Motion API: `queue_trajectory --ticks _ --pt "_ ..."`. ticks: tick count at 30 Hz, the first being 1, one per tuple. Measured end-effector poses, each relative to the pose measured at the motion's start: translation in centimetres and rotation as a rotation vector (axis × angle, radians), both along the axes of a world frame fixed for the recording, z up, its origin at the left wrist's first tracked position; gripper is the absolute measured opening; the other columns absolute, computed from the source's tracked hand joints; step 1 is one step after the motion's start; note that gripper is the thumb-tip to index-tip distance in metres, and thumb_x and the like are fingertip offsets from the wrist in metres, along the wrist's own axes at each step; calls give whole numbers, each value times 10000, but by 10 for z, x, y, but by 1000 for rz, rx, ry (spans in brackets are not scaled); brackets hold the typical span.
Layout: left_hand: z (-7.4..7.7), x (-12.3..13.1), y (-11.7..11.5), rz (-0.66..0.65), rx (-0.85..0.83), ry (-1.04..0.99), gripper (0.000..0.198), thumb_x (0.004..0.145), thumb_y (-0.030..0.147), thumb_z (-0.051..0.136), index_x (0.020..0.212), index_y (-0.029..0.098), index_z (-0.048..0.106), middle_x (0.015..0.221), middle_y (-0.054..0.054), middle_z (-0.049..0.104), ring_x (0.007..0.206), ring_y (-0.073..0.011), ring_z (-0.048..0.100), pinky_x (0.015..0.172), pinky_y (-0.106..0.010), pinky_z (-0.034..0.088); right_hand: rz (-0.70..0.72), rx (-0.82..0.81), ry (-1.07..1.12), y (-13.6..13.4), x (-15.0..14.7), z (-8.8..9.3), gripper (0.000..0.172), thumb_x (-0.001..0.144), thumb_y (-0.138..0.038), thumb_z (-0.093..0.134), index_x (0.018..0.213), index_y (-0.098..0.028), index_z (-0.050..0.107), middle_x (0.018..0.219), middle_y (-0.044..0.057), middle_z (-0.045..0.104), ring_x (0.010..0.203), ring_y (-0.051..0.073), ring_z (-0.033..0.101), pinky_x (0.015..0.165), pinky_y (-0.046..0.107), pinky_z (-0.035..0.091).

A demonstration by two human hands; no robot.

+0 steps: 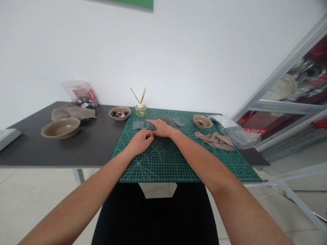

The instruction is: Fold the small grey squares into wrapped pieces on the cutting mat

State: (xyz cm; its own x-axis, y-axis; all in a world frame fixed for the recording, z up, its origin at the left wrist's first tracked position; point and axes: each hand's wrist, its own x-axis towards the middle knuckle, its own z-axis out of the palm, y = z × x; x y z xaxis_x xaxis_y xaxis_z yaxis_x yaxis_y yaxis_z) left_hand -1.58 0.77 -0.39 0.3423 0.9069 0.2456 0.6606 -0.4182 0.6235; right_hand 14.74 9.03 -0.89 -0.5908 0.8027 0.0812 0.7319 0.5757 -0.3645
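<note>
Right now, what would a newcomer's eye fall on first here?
The green cutting mat in the middle, with the left hand and right hand close together over it, at a small dark grey piece. Next, the reed diffuser standing near the mat's far edge. Then the clear bag of dark and white pieces, back left.

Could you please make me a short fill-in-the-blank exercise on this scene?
1. The cutting mat under the hands is ____.
2. The right hand, touching a dark grey piece, reaches farther from the body than the ____ hand.
3. Seen from the person, the bowl on the mat stands to the ____ of the bottle.
4. The wall behind the table is mostly ____.

Missing words: green; left; right; white.
</note>
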Motion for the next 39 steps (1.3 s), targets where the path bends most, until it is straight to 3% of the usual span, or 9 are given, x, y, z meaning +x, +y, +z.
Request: queue_trajectory --ticks 10,14,17,21,25,35,39 --pt "-1 0 0 -12 -10 -1 193 853 243 474 695 204 577 809 -24 575 766 -191 571 771 -352 429 7 131 41 3 7 -6 575 942 -349 601 1468 -152 482 1484 134 540 1355 262 481 1156 444 344" --pt "-1 0 0 -13 -15 1 192 852 257 471 705 203 581 810 -29 576 787 -198 573 777 -353 422 -204 241 -57 -5 14 -1 743 913 -592 578 1493 -143 456 1543 186 451 1414 361 394 1141 529 328" --pt "0 0 0 -13 -23 26 185 851 257 469 723 201 590 811 -30 572 795 -200 570 777 -352 418 -354 174 -164 -9 22 -1 786 937 -679 447 1483 -113 471 1556 242 407 1429 398 378 1134 540 322" --pt "0 1 0 -2 -33 48 183 857 264 475 732 202 594 818 -30 570 801 -199 569 775 -348 419 -340 101 -212 -6 30 -5 746 988 -638 350 1505 -108 443 1568 245 387 1445 379 379 1144 493 319" --pt "1 1 0 -2 -36 52 183 859 263 475 732 203 593 820 -28 571 797 -196 567 769 -345 414 -274 91 -207 0 36 -6 605 1026 -444 410 1507 -77 429 1544 219 441 1465 306 370 1179 419 282" --pt "1 0 0 7 -18 38 181 858 254 485 716 204 586 794 -19 561 782 -194 569 754 -344 418 -385 214 139 -3 52 -2 535 829 -305 733 1304 -119 571 1295 168 608 1226 284 546 1073 419 405" --pt "1 0 0 28 -5 -16 123 843 225 512 799 203 625 847 -20 578 840 -197 577 817 -345 438 -417 96 443 -5 54 2 530 750 -246 767 1231 -164 558 1198 106 630 1114 238 596 1007 412 453"
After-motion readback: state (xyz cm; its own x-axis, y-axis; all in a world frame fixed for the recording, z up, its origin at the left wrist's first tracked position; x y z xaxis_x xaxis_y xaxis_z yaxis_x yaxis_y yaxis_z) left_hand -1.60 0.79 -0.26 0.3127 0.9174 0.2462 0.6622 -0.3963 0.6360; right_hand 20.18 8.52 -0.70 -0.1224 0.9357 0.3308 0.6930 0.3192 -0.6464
